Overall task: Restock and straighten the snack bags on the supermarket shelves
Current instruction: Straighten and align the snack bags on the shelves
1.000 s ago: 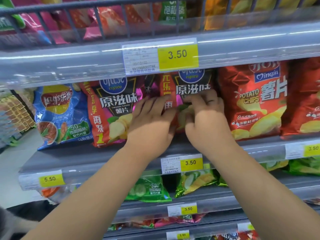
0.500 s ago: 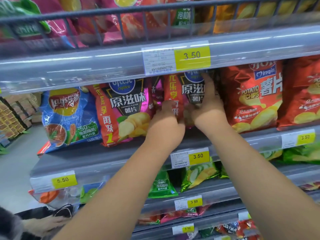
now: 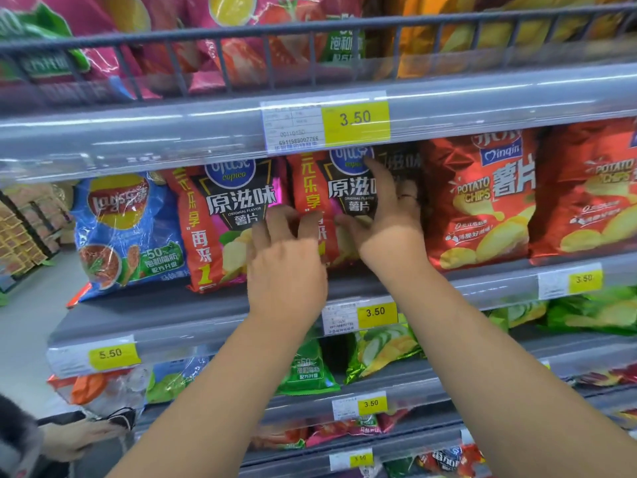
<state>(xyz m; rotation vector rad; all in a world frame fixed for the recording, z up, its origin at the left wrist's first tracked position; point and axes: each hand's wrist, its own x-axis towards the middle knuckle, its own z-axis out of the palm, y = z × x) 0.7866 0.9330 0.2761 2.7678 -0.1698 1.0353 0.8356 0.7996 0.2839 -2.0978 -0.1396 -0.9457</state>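
Two bare arms of one person, seen from the wearer's own head, fill the lower half of the view. The left forearm and the right forearm are uncovered along all of their visible length, from the bottom edge of the frame up to the wrists. The left hand is bare and slightly blurred. The right hand is bare too. A thin dark band crosses one of its fingers; it is too small to tell whether it is a ring.
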